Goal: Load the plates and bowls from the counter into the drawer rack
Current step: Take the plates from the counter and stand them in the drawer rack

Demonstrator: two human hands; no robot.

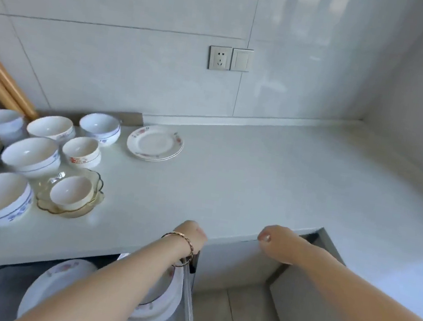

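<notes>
white floral plates and bowls on counter; left hand, right hand at its edge, fingers hidden, can't tell grip

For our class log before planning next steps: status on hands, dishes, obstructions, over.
Left hand, right hand curled, empty, at counter edge. Plate stack, bowls on counter; plates already in drawer rack. Nothing between hands and plate stack.
</notes>
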